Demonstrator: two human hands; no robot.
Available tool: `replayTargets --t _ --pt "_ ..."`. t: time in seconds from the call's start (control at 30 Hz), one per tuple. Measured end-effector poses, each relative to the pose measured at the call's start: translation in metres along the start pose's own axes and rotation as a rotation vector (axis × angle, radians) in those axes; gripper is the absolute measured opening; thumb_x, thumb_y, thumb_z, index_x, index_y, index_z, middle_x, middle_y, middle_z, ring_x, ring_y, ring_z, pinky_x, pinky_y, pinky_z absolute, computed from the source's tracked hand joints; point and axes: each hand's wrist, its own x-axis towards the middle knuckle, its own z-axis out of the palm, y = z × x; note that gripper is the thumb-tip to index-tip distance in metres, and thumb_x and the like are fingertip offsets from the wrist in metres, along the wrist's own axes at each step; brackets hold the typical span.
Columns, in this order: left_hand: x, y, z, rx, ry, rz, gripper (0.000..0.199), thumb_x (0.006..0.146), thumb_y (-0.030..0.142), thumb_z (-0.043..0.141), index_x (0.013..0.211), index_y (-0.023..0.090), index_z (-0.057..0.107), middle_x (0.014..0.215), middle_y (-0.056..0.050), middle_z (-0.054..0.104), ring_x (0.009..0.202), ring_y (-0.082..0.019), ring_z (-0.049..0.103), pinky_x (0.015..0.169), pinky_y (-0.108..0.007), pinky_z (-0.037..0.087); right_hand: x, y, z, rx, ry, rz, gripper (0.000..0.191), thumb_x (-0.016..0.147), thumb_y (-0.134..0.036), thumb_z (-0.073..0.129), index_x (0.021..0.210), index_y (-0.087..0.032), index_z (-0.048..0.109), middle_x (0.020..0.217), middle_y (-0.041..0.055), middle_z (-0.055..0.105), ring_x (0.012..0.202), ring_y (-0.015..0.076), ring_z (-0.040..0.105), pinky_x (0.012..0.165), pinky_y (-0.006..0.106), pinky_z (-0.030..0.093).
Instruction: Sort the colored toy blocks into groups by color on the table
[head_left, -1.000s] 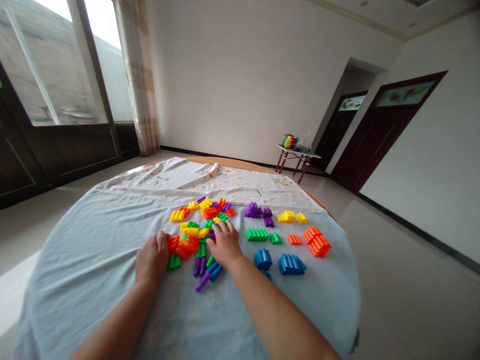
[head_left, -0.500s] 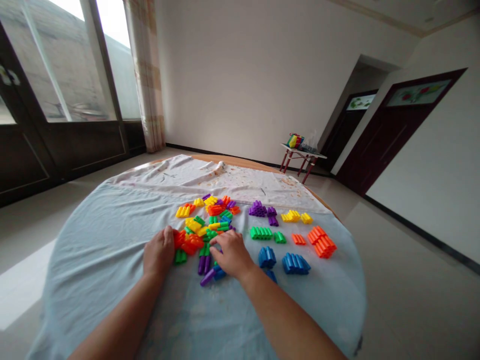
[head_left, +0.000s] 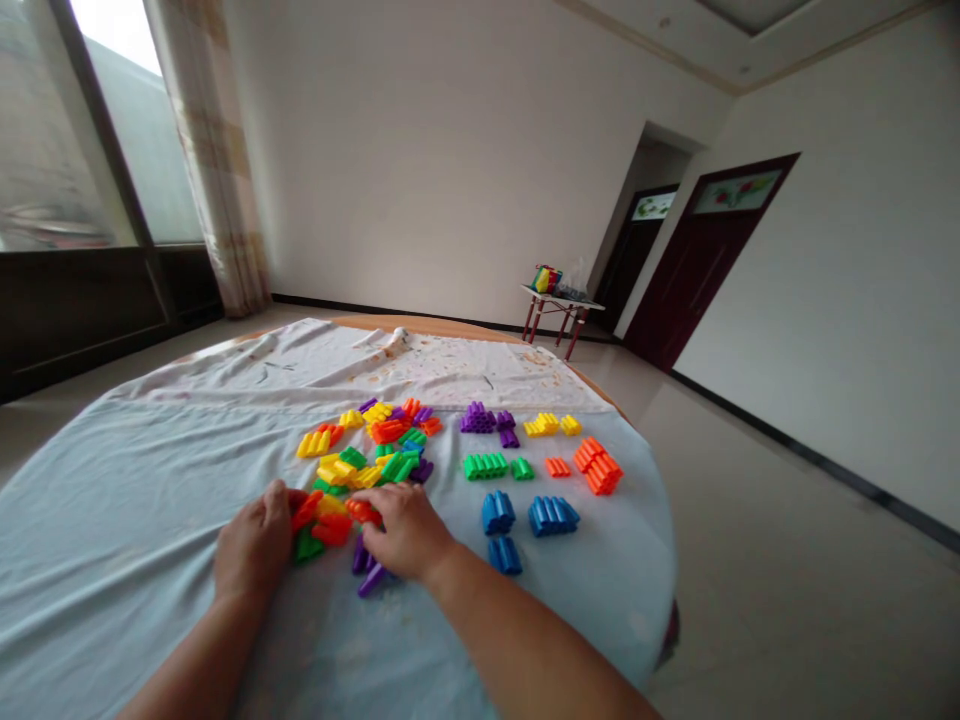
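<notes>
Nearby: right hand (head_left: 409,530) partly covers purple pieces (head_left: 372,581) | beyond: side table (head_left: 535,292)

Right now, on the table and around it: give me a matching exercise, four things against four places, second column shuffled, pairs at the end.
Things:
1. left hand
2. green row
3. side table
4. right hand

Places:
A. near the far wall
B. at the near right side of the mixed pile
C. at the left edge of the mixed pile
D. between the purple stack and the blue pieces

Pairs: 1-C, 2-D, 3-A, 4-B
</notes>
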Motion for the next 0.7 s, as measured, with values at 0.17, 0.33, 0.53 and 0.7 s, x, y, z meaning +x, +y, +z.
replayTargets --t 0.17,0.33,0.53,0.7 --pt "0.0 0.003 0.0 -0.058 -0.058 -0.109 0.062 0.087 0.046 0.018 0.081 0.016 0.072 0.086 -0.013 0.072 0.084 -0.028 0.063 0.074 -0.038 0.046 -0.03 0.011 -0.016 0.286 0.092 0.154 0.045 0.079 -0.012 0.051 0.124 -0.014 0.053 0.106 0.0076 0.068 0.094 0.0169 0.064 0.084 0.026 0.05" --pt "-0.002 0.007 0.0 -0.035 -0.039 -0.146 0.061 0.086 0.046 0.018 0.081 0.018 0.072 0.087 -0.011 0.072 0.087 -0.027 0.062 0.076 -0.036 0.045 -0.04 0.025 -0.01 0.179 0.109 0.111 0.038 0.077 -0.008 0.052 0.113 -0.013 0.061 0.107 0.0112 0.064 0.101 0.0199 0.06 0.093 0.032 0.047" --pt "-0.002 0.008 -0.003 -0.048 -0.056 -0.139 0.059 0.086 0.045 0.02 0.083 0.017 0.071 0.088 -0.011 0.072 0.088 -0.025 0.062 0.077 -0.033 0.045 -0.045 0.028 -0.004 0.107 0.191 0.011 0.046 0.076 -0.011 0.055 0.122 -0.012 0.057 0.118 0.0115 0.059 0.111 0.0203 0.053 0.101 0.033 0.041" --pt "0.005 -0.003 -0.001 -0.063 -0.069 -0.158 0.056 0.085 0.046 0.023 0.088 0.017 0.07 0.084 -0.009 0.072 0.084 -0.025 0.063 0.072 -0.034 0.046 -0.045 0.03 -0.006 0.011 0.078 -0.021 0.045 0.079 -0.019 0.06 0.124 -0.018 0.057 0.12 0.0068 0.061 0.108 0.0218 0.053 0.098 0.037 0.042"
